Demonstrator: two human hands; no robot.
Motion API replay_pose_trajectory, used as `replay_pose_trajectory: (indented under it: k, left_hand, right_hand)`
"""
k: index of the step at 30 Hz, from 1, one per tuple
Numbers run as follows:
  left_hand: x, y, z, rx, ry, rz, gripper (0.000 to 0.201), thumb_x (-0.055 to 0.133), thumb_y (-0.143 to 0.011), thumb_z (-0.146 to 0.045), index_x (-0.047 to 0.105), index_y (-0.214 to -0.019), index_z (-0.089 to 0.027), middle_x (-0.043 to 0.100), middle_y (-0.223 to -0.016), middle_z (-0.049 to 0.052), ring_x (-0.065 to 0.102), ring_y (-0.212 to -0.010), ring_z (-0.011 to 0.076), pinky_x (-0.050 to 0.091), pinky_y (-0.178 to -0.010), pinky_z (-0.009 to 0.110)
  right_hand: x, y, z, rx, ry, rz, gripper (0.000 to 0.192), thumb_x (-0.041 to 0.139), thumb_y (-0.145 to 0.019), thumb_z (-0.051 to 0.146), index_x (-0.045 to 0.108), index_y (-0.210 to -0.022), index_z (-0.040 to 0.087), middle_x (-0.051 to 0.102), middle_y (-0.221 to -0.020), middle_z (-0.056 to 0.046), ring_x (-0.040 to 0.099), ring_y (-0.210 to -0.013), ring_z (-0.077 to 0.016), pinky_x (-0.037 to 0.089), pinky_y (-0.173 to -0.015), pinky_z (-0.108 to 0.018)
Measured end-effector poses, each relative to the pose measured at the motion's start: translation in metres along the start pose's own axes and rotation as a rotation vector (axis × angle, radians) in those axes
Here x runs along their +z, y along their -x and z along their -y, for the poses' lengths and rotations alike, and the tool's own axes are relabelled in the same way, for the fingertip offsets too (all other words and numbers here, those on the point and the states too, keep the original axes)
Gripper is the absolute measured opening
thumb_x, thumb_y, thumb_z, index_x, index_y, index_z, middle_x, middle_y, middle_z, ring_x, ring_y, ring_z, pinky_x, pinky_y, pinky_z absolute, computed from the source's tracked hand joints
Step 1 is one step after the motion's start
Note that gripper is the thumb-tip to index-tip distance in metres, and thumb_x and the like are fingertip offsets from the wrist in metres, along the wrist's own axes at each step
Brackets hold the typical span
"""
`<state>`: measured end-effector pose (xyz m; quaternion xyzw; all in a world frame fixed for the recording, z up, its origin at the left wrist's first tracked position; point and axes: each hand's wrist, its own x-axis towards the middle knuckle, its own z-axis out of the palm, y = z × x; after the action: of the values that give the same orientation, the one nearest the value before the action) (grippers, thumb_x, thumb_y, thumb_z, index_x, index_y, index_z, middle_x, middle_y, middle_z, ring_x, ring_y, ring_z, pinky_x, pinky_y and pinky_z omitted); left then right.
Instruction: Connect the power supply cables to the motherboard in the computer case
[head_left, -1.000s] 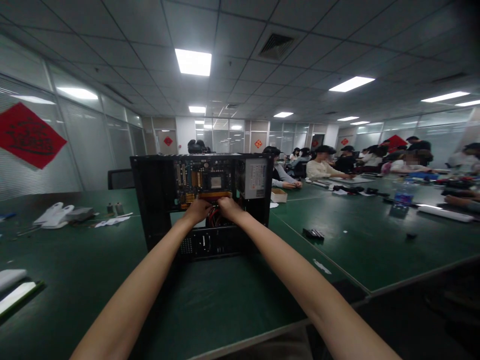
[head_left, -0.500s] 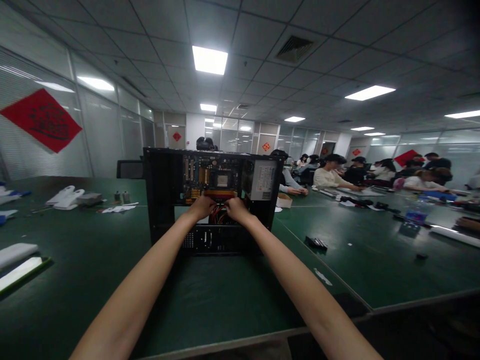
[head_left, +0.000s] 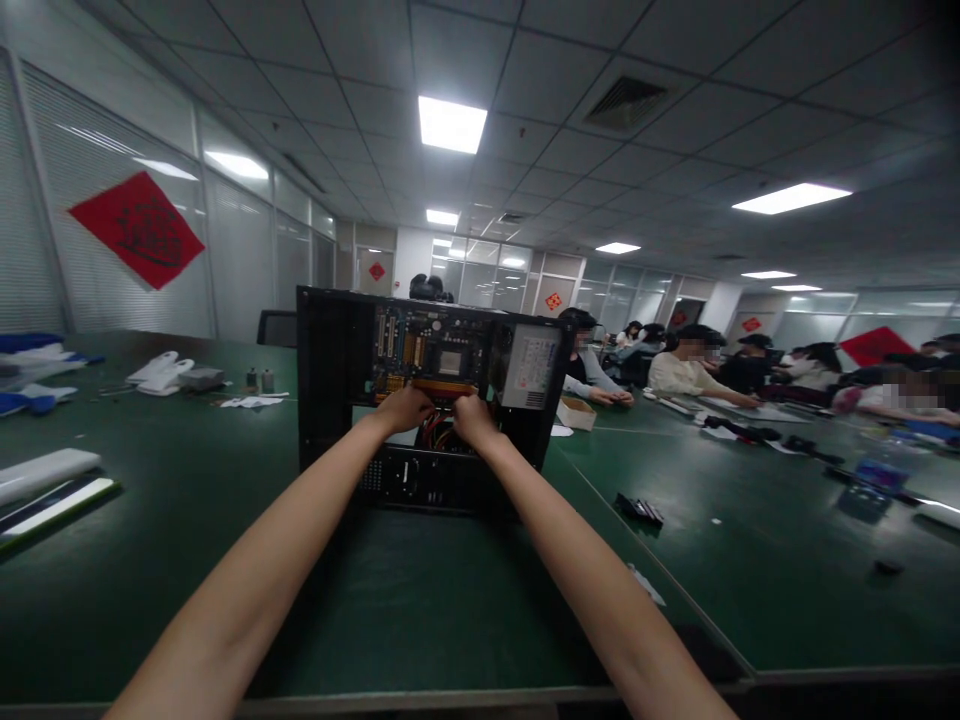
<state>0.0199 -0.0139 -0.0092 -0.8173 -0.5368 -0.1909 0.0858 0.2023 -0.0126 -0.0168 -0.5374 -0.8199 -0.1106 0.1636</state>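
Note:
An open black computer case stands on the green table, its side facing me. Inside I see a motherboard and a grey power supply at the right. Both arms reach into the case. My left hand and my right hand sit close together at the motherboard's lower edge, fingers curled by an orange slot strip. Red cables hang just below them. What the fingers grip is hidden.
White gloves and small items lie at the far left, flat white pieces at the near left. A small black part lies right of the case. Several people sit at the tables to the right. A cardboard box stands behind the case.
The view has swung to the right and tilted a little, so the case sits slightly further right. Both hands stay at the same spot on the motherboard's lower edge.

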Motion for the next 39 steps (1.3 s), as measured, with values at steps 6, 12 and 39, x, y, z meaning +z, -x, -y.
replay_pose_trajectory:
  k: [6, 12, 39]
  left_hand:
    - [-0.006, -0.005, -0.007, -0.015, -0.010, 0.031, 0.027, 0.054, -0.087, -0.030, 0.077, -0.099, -0.024, 0.075, -0.099, 0.007, 0.067, -0.093, 0.0218, 0.048, -0.082, 0.027]
    - [-0.012, 0.007, -0.025, -0.020, -0.016, -0.012, 0.026, 0.054, -0.086, -0.018, 0.077, -0.097, -0.017, 0.074, -0.102, 0.012, 0.067, -0.095, 0.0233, 0.047, -0.083, 0.028]
    - [-0.006, 0.049, 0.066, -0.226, 0.159, -0.455, 0.048, 0.040, -0.092, -0.045, 0.069, -0.068, -0.015, 0.067, -0.062, 0.006, 0.054, -0.053, 0.0136, 0.033, -0.056, 0.026]
  right_hand:
    - [-0.006, 0.001, -0.001, 0.028, -0.023, 0.007, 0.026, 0.053, -0.088, 0.015, 0.070, -0.108, 0.012, 0.069, -0.102, -0.018, 0.067, -0.098, -0.0260, 0.050, -0.084, -0.030]
    - [-0.027, 0.021, 0.004, -0.036, -0.058, -0.044, 0.033, 0.040, -0.098, 0.023, 0.070, -0.107, 0.013, 0.069, -0.105, -0.016, 0.065, -0.102, -0.0237, 0.047, -0.086, -0.028]
    - [-0.017, 0.103, 0.078, -0.143, 0.190, -0.037, 0.030, 0.033, -0.095, 0.008, 0.061, -0.106, 0.004, 0.068, -0.085, -0.021, 0.070, -0.076, -0.0258, 0.055, -0.059, -0.031]
